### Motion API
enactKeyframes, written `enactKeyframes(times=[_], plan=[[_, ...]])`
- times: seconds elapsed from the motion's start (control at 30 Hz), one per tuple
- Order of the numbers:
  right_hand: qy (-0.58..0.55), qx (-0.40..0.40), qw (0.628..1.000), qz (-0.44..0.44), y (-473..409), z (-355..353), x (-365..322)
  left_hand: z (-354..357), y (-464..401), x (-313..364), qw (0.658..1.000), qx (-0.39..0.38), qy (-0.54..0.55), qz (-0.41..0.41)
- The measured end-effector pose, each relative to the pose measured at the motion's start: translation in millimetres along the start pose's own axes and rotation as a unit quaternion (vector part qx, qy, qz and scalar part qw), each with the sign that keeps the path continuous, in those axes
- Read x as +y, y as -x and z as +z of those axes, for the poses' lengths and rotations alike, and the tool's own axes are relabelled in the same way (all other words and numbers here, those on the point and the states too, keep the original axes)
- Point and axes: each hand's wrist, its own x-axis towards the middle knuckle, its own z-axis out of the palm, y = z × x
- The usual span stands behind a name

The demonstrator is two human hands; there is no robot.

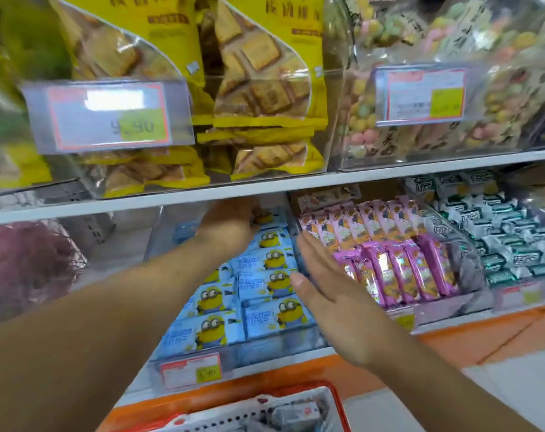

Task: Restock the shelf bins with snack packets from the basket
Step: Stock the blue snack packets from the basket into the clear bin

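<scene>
Blue snack packets (265,285) with a yellow cartoon figure fill a clear shelf bin (274,349) on the lower shelf. My left hand (230,226) reaches deep into this bin and its fingers curl round a blue packet (264,218) at the back, under the upper shelf board. My right hand (324,285) is flat with straight fingers and lies along the bin's right wall, beside the packets. The red-rimmed basket (338,403) sits at the bottom edge of the view, with a few packets (293,413) in it.
Right of the blue bin are a bin of pink bars (399,263) and one of green-and-white packets (511,241). The white upper shelf (389,171) carries yellow cracker bags (265,88) and coloured puffs (498,98). An orange ledge (470,335) runs below.
</scene>
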Motion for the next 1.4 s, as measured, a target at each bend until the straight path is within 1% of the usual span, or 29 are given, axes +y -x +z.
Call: enactKeyframes(times=[0.07,0.17,0.27,0.4,0.5,0.6,0.7,0.77,0.83,0.9,0.93,0.97,1.03,1.07,1.13,1.17,1.23,1.3,1.33,1.4], plan=[[-0.002,-0.002,1.0,-0.001,1.3,-0.2,0.3,12.9,-11.4,-0.5,1.0,-0.01,0.005,0.007],[-0.005,-0.002,1.0,0.002,0.5,1.6,-0.7,24.8,-16.7,-2.1,1.0,0.004,0.002,0.016],[-0.009,-0.003,1.0,0.003,0.3,2.4,-1.9,27.7,-16.4,-3.3,1.0,0.015,-0.007,0.018],[-0.004,-0.005,1.0,0.0,1.1,1.9,-2.7,26.8,-10.9,-3.2,1.0,0.01,-0.012,0.027],[0.009,-0.005,1.0,-0.003,0.8,1.5,-2.7,19.6,-2.7,0.9,0.999,-0.018,-0.013,0.037],[0.024,-0.006,1.0,-0.006,0.9,-1.8,-3.8,-1.0,16.6,10.3,0.999,-0.037,0.016,0.03],[0.015,0.004,1.0,-0.018,6.1,-5.2,-9.4,-30.8,58.3,19.7,0.998,-0.023,0.055,0.019],[0.039,0.032,0.998,-0.029,13.2,-4.7,-12.9,-52.5,99.8,24.7,0.995,-0.02,0.094,0.013],[0.105,0.092,0.989,-0.057,23.1,-0.3,-16.4,-71.3,152.0,26.2,0.989,-0.014,0.147,0.011],[0.165,0.158,0.969,-0.098,34.7,9.9,-20.4,-81.7,210.0,18.3,0.977,-0.012,0.212,-0.005],[0.187,0.182,0.959,-0.111,41.5,17.6,-22.1,-82.8,238.4,11.5,0.971,-0.014,0.237,-0.021],[0.202,0.186,0.955,-0.113,49.8,26.5,-25.7,-77.9,265.1,0.0,0.966,-0.018,0.252,-0.044],[0.202,0.151,0.962,-0.103,67.2,50.6,-35.9,-54.0,314.5,-31.7,0.963,-0.032,0.249,-0.098],[0.201,0.112,0.968,-0.098,74.5,66.1,-41.2,-36.5,336.6,-50.7,0.966,-0.036,0.221,-0.131],[0.207,-0.008,0.975,-0.076,87.8,105.4,-48.6,0.8,374.1,-85.0,0.964,-0.059,0.141,-0.216],[0.218,-0.077,0.971,-0.065,92.3,128.7,-49.3,18.0,389.1,-98.4,0.955,-0.085,0.105,-0.265],[0.249,-0.204,0.946,-0.044,97.3,177.6,-46.0,47.2,412.6,-116.1,0.92,-0.154,0.069,-0.353],[0.26,-0.295,0.919,-0.027,100.5,226.0,-43.0,70.2,429.1,-123.5,0.881,-0.21,0.121,-0.406],[0.256,-0.324,0.911,-0.015,100.1,249.0,-42.1,78.5,434.2,-125.2,0.867,-0.224,0.157,-0.416],[0.255,-0.353,0.9,-0.002,93.3,294.0,-39.3,96.1,440.9,-133.6,0.85,-0.237,0.204,-0.425]])
